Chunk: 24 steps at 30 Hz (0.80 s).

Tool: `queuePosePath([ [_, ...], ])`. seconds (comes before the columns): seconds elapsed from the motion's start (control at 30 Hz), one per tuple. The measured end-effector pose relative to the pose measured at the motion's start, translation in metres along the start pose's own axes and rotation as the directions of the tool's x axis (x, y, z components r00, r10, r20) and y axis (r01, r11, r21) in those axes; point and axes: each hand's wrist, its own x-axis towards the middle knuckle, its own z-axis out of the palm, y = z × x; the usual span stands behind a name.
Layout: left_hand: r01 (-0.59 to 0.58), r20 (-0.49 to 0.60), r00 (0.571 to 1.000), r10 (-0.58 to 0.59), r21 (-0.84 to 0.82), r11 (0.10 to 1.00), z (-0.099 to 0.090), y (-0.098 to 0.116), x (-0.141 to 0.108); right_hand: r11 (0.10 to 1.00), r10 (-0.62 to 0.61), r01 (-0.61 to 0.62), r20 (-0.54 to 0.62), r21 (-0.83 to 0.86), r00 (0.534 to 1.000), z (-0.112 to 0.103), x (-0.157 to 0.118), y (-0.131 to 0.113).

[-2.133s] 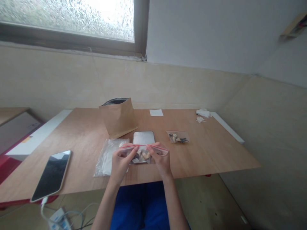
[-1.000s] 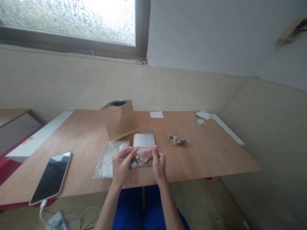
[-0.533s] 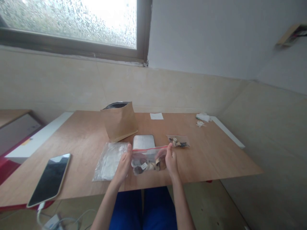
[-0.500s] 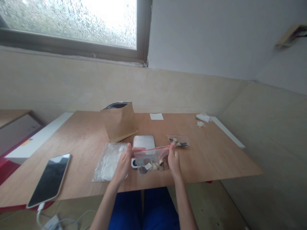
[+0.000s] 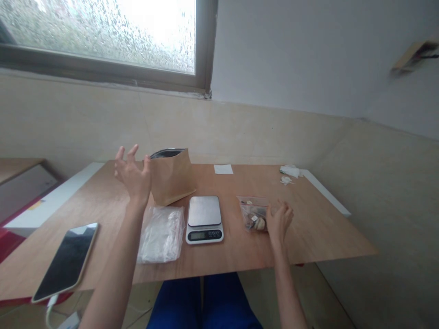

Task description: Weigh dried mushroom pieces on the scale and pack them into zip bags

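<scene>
My left hand (image 5: 133,176) is raised beside the left edge of an upright, open brown paper bag (image 5: 173,178), its fingers apart and holding nothing. On the right, my right hand (image 5: 279,219) touches the right side of a filled clear zip bag (image 5: 254,220), thumb near its red seal; the fingers are spread. That bag lies over another zip bag, which is mostly covered. Between the hands sits a kitchen scale (image 5: 205,212) with a bare metal plate. A stack of clear plastic bags (image 5: 162,235) lies left of the scale.
A phone (image 5: 66,260) with a white cable lies at the table's front left. A white paper square (image 5: 223,169) is near the back edge. White scraps (image 5: 291,171) lie at the back right, by the wall.
The filled bag has moved right from in front of the scale onto the other bag. My left hand has let go of it and moved up and left; my right hand has moved right.
</scene>
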Motion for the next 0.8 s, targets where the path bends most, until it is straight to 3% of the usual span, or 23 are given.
queuePosePath([
  [0.1,0.049,0.081,0.995,-0.055,0.071,0.996,0.014,-0.018,0.012,0.989,-0.140,0.145,0.141,-0.029,0.980,0.007,-0.027,-0.014],
  [0.2,0.104,0.192,0.974,-0.117,0.078,0.992,0.019,-0.028,0.013,0.973,-0.200,0.226,0.304,-0.054,0.931,0.019,-0.046,-0.014],
  [0.33,0.175,0.223,0.961,-0.165,-0.029,0.984,0.007,-0.023,0.000,0.966,-0.228,0.257,0.391,-0.021,0.892,0.035,-0.041,-0.004],
  [0.4,0.224,0.247,0.949,-0.194,-0.098,0.970,-0.003,-0.015,-0.012,0.972,-0.226,0.234,0.397,0.029,0.890,0.036,-0.034,-0.011],
  [0.5,0.253,0.322,0.928,-0.186,-0.180,0.951,-0.019,-0.006,-0.034,0.958,-0.254,0.186,0.343,0.218,0.905,0.021,-0.030,-0.051],
  [0.6,0.231,0.423,0.896,-0.134,-0.187,0.955,-0.030,-0.003,-0.059,0.798,-0.426,0.221,0.266,0.560,0.865,-0.009,-0.043,-0.117],
  [0.67,0.212,0.456,0.884,-0.102,-0.198,0.957,-0.035,-0.003,-0.074,0.654,-0.572,0.253,0.247,0.713,0.782,-0.026,-0.056,-0.161],
  [0.73,0.193,0.463,0.884,-0.068,-0.229,0.954,-0.038,-0.005,-0.087,0.530,-0.712,0.311,0.214,0.789,0.669,-0.034,-0.067,-0.194],
  [0.8,0.183,0.446,0.893,-0.052,-0.256,0.949,-0.041,-0.006,-0.097,0.547,-0.741,0.359,0.238,0.756,0.628,-0.031,-0.074,-0.214],
])
